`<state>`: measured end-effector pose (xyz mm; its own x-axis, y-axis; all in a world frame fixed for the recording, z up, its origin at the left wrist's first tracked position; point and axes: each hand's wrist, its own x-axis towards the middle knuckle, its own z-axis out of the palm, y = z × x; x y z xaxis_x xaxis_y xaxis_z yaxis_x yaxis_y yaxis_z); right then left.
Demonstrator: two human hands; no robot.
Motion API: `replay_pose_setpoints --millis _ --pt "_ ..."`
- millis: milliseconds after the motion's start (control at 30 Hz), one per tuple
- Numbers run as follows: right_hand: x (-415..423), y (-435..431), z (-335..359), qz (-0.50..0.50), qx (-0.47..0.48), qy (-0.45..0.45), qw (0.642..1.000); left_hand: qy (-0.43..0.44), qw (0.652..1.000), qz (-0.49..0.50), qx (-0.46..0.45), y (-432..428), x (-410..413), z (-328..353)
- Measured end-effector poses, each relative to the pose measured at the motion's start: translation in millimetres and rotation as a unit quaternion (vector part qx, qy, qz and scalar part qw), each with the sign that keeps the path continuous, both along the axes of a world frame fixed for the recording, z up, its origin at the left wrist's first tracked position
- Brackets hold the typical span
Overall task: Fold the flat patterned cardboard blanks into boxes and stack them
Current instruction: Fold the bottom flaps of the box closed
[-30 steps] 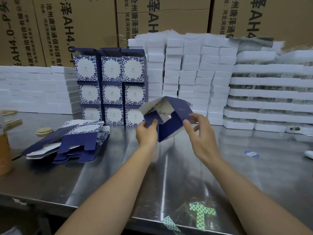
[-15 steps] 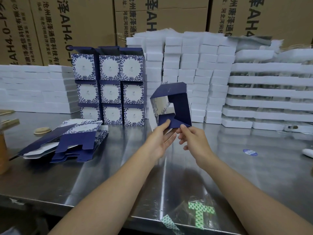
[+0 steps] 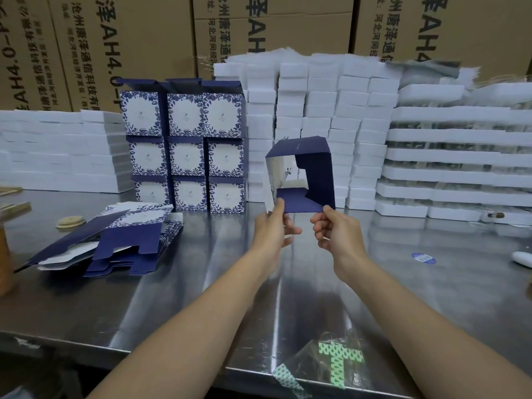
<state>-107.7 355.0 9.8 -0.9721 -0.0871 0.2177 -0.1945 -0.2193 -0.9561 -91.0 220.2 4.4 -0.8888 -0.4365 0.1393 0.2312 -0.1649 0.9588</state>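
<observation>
Head view: your left hand [image 3: 271, 229] and right hand [image 3: 336, 231] are pinching the box [image 3: 319, 174] by its flap corners, likely light, crease-prone card.

There is only one view, from a wide-angle camera on the person's head. It stands close to the front edge of the steel worktop [image 3: 172, 298] and looks forward and slightly down, toward the brown cartons [image 3: 149, 38] behind.

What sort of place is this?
Probably a packing workshop or warehouse: big printed cartons stacked behind, piles of white trays, and a steel table with folded boxes stacked beside flat blanks.
</observation>
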Motion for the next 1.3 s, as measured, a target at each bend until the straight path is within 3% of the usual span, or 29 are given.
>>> replay_pose_setpoints --millis 533,733,967,1300 --pt "-1 -1 -1 0.014 -0.003 -0.032 0.999 0.019 0.992 0.075 -0.096 -2 3 -3" --pt "-2 -1 -3 0.059 0.004 -0.030 0.998 -0.009 0.996 -0.006 -0.086 0 3 1" --pt "1 -2 -3 0.095 0.016 -0.041 0.994 -0.001 0.992 -0.034 -0.124 1 5 0" --pt "-2 -1 -1 0.048 0.007 -0.029 0.998 0.000 0.983 -0.096 -0.157 9 5 -3"
